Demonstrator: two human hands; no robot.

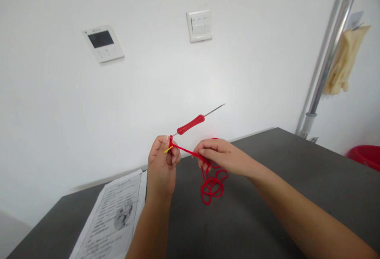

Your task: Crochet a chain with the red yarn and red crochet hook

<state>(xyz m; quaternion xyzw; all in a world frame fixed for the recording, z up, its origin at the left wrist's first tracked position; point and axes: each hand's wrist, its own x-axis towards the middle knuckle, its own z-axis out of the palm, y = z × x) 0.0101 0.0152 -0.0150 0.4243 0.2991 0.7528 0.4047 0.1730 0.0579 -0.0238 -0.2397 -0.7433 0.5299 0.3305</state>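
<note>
My left hand (164,156) is raised above the table, its thumb and fingers pinched on a small bit of red crochet work (171,142). A crochet hook (190,124) with a red handle and thin metal ends sticks out from that spot, slanting up to the right. A small yellow piece (168,149), perhaps a stitch marker, shows by the thumb. Red yarn (186,150) runs taut from there to my right hand (215,154), whose fingers are closed on the strand. Loose loops of the yarn hang or lie below my right hand.
A printed sheet (109,215) lies on the dark table (237,219) at the left. The white wall behind carries a screen panel (103,44) and a switch (200,25). A metal pole (332,57), a yellowish glove (346,61) and a red basin (365,157) are at the right.
</note>
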